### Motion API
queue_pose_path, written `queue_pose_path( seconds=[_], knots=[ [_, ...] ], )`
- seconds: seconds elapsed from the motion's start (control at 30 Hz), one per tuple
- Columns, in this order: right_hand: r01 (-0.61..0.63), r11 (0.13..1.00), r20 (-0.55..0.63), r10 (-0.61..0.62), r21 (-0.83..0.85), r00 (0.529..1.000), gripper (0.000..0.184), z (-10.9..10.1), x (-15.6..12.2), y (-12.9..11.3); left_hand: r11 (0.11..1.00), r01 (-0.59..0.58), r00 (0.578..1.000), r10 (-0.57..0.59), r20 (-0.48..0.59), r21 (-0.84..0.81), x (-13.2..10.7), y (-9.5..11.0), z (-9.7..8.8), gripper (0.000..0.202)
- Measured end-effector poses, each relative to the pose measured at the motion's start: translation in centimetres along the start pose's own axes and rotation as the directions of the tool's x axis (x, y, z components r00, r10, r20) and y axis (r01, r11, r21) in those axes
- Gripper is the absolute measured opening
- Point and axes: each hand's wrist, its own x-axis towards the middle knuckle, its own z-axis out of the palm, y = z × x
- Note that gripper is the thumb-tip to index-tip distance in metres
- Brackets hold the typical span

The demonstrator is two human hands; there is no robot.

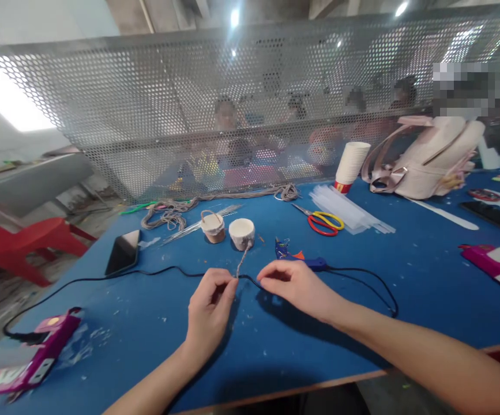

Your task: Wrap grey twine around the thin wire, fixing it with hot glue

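My left hand [210, 302] pinches the free end of a thin grey twisted cord [243, 261]. The cord runs up to a small whitish cut-down cup [236, 237], where its other end meets the cup's near side. To the right, my right hand [293, 285] has thumb and forefinger together just above the table; whether anything is between the tips is hidden. Left of the white cup stands a small brown and white cup [214, 235] with a looped handle over its top. A blue glue gun [314, 264] lies behind my right hand, partly covered by it.
Red-and-yellow-handled scissors [325, 223], clear glue sticks [349, 213] and stacked paper cups [352, 164] lie toward the back right. Grey cord coils [167, 216] and a phone [123, 252] are left. A black cable [102, 278] crosses the table to a purple power strip [51, 351]. A perforated metal screen [146, 115] borders the back.
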Motion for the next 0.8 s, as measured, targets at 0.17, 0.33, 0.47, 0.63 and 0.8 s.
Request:
queue_pose_path(
  seconds=[0.17,0.33,0.47,0.63,0.8],
  knots=[
    [-0.205,0.849,0.05,0.207,0.487,0.977,0.017,3.8,0.7,-0.1,0.97,-0.206,0.977,0.212,-0.035,0.129,-0.1,0.3,-0.2,0.01],
    [-0.263,0.649,0.082,0.295,0.714,0.952,0.023,4.7,0.9,0.3,0.915,-0.335,0.936,0.35,-0.031,0.226,0.1,0.3,0.0,0.011],
    [-0.252,0.597,0.057,0.325,0.762,0.944,0.025,5.0,0.9,0.6,0.86,-0.426,0.891,0.452,-0.034,0.281,0.1,0.0,0.3,0.013],
    [-0.193,0.596,-0.023,0.335,0.78,0.942,0.026,5.3,1.0,0.7,0.821,-0.475,0.864,0.504,-0.011,0.318,-0.1,-0.3,0.5,0.02],
    [-0.16,0.633,-0.063,0.314,0.758,0.947,0.024,5.3,0.9,0.8,0.861,-0.418,0.898,0.44,-0.011,0.291,-0.2,-0.2,0.3,0.019]
  ],
)
